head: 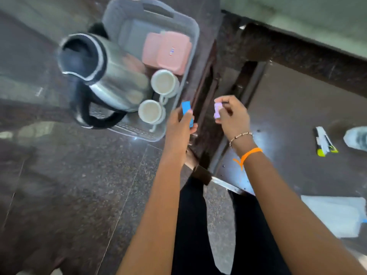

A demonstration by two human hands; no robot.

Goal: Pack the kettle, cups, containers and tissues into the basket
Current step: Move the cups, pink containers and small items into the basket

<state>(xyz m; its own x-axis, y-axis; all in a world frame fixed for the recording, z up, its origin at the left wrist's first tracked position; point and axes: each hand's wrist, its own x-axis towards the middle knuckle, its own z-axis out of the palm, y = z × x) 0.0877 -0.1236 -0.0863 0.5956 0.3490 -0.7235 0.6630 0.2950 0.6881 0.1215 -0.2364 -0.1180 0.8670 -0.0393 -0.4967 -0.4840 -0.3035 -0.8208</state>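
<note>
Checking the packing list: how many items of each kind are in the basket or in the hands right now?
Kettle: 1
White cups: 2
Pink containers: 2
Small packets, blue and lilac, in hand: 2
Total: 7

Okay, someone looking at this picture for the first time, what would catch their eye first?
Probably the shiny steel kettle, standing in the clear basket at upper left, beside two white cups and a pink container. Next, the hands at centre: the left hand holds a blue packet, the right hand a lilac one.
</note>
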